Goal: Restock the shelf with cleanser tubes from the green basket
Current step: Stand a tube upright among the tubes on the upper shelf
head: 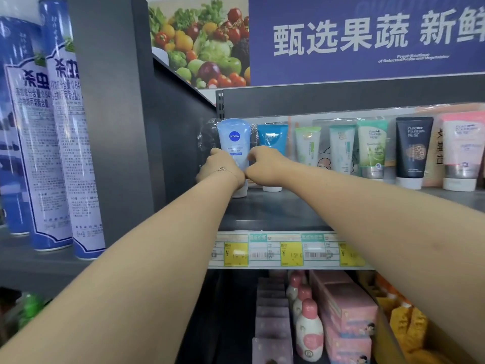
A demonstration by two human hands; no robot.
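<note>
Yellow price labels sit nearest me, below the pale blue Nivea tube on the front edge of the grey shelf. My left hand curls its fingers round that tube's left side, gripping it low. My right hand has its fingers bent against the tube's right edge; I cannot tell whether they pinch it. The tube stands upright, cap down. To its right runs a row of other cleanser tubes, and above it hangs a blue banner.
</note>
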